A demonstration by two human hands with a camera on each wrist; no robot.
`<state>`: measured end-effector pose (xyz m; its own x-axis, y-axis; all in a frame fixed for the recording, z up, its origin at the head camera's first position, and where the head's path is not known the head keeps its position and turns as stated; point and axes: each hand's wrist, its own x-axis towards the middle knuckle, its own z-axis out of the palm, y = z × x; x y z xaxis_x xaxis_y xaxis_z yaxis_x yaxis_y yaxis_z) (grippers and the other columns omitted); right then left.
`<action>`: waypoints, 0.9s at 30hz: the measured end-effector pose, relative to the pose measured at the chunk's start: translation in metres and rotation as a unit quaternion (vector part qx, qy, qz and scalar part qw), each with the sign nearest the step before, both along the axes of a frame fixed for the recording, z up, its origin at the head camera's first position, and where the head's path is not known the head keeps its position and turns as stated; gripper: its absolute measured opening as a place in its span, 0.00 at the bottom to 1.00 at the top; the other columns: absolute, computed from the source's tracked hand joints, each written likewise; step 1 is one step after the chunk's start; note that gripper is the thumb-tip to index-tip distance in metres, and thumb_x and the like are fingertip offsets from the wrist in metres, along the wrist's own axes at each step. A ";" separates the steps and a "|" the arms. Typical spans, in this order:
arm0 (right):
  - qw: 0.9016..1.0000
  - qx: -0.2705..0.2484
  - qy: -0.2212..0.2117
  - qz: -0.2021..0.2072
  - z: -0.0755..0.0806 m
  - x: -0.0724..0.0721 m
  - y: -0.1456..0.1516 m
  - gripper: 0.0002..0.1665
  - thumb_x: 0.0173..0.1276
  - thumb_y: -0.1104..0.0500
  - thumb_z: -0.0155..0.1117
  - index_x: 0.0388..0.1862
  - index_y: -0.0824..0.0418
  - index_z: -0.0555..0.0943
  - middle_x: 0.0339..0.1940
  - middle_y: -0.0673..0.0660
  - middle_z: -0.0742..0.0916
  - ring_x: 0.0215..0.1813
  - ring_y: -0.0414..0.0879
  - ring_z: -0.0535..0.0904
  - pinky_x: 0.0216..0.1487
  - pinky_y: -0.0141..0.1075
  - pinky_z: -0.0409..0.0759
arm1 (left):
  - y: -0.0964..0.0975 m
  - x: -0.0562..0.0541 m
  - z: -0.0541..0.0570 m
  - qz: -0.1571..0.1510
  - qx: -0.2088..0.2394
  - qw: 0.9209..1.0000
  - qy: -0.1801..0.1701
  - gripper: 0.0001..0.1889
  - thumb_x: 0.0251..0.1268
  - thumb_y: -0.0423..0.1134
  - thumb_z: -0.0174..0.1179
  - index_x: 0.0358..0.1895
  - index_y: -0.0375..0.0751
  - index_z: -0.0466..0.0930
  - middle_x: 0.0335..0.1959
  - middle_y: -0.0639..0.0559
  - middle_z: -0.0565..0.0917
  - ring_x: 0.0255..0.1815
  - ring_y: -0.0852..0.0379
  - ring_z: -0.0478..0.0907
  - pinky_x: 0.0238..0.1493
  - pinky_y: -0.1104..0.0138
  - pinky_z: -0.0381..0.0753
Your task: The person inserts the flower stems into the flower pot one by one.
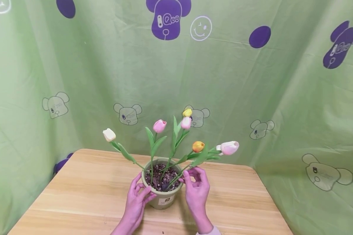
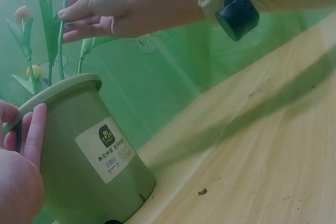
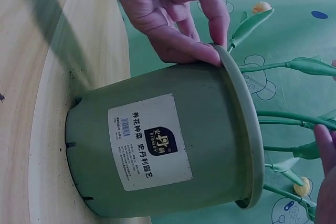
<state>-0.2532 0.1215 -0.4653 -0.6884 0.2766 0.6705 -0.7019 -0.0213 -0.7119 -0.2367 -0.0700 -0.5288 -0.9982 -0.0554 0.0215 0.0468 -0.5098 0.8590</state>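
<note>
A green plant pot (image 3: 220, 129) with a white label (image 3: 149, 142) stands upright on the table, filled with dark speckled soil (image 1: 157, 169). My left hand (image 1: 135, 200) holds the pot's near-left rim, thumb on top. At the right rim my right hand (image 1: 197, 191) pinches a green tulip stem (image 2: 61, 56) that leans right; which bloom it carries is hard to tell among overlapping leaves. Several artificial-looking tulips rise from the soil: a white tulip (image 1: 109, 134) leaning left, a pink tulip (image 1: 159, 126), a yellow tulip (image 1: 187, 113), an orange tulip (image 1: 198, 146) and a pale pink tulip (image 1: 229, 148).
The pot is on a light wooden table (image 1: 82, 189), near its middle. Small dark crumbs (image 2: 202, 191) lie on the wood. A green curtain (image 1: 223, 81) with printed bear figures hangs behind and on both sides.
</note>
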 end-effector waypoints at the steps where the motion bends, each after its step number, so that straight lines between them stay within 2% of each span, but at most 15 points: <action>1: 1.000 -0.003 0.007 0.005 0.000 0.000 0.000 0.15 0.68 0.77 0.65 0.49 0.83 0.72 0.39 0.55 0.84 0.38 0.45 0.85 0.35 0.44 0.93 | 0.000 0.000 0.000 0.000 0.000 1.000 0.000 0.42 0.68 0.27 0.61 0.82 0.41 0.51 0.45 0.51 0.76 0.38 0.60 0.83 0.50 0.66 0.92; 4: 1.000 0.001 0.024 0.018 0.000 0.001 0.000 0.14 0.67 0.79 0.64 0.48 0.83 0.72 0.39 0.53 0.84 0.37 0.44 0.85 0.34 0.43 0.92 | 0.000 0.000 0.000 0.000 0.001 1.000 -0.001 0.42 0.68 0.27 0.62 0.82 0.41 0.51 0.45 0.50 0.76 0.38 0.60 0.83 0.50 0.66 0.91; 8: 0.999 0.029 0.026 0.032 -0.002 0.002 0.000 0.13 0.66 0.79 0.64 0.47 0.82 0.73 0.39 0.53 0.84 0.34 0.41 0.85 0.33 0.44 0.92 | 0.000 0.000 0.000 -0.001 0.000 1.000 -0.004 0.42 0.68 0.27 0.61 0.82 0.41 0.51 0.45 0.50 0.76 0.38 0.60 0.83 0.51 0.66 0.91; 15: 0.995 0.079 0.037 0.054 -0.004 0.001 -0.003 0.10 0.66 0.79 0.64 0.44 0.79 0.75 0.35 0.66 0.82 0.32 0.43 0.86 0.32 0.42 0.92 | 0.000 0.001 0.001 -0.001 0.000 1.000 -0.001 0.42 0.68 0.27 0.61 0.82 0.42 0.51 0.46 0.50 0.76 0.38 0.60 0.83 0.50 0.65 0.92; 19: 0.992 0.100 0.050 0.060 -0.001 0.000 -0.007 0.11 0.64 0.82 0.63 0.44 0.78 0.77 0.34 0.68 0.81 0.34 0.43 0.85 0.31 0.40 0.92 | -0.001 0.001 0.001 0.000 -0.001 1.000 0.001 0.42 0.69 0.27 0.61 0.82 0.41 0.51 0.44 0.51 0.76 0.38 0.60 0.84 0.51 0.65 0.92; 23: 0.990 0.124 0.040 0.056 0.000 0.000 -0.011 0.12 0.63 0.82 0.64 0.43 0.73 0.80 0.35 0.66 0.85 0.32 0.46 0.86 0.30 0.41 0.92 | -0.001 0.001 0.002 0.001 -0.002 1.000 0.001 0.42 0.69 0.28 0.61 0.82 0.41 0.51 0.43 0.52 0.76 0.38 0.60 0.84 0.51 0.65 0.91; 27: 0.989 0.138 0.003 0.060 -0.004 0.001 -0.014 0.08 0.66 0.76 0.66 0.44 0.72 0.80 0.35 0.67 0.86 0.31 0.49 0.87 0.32 0.41 0.93 | 0.000 0.001 0.001 0.000 -0.001 1.000 0.002 0.42 0.69 0.27 0.61 0.82 0.41 0.51 0.44 0.52 0.76 0.38 0.60 0.84 0.51 0.65 0.91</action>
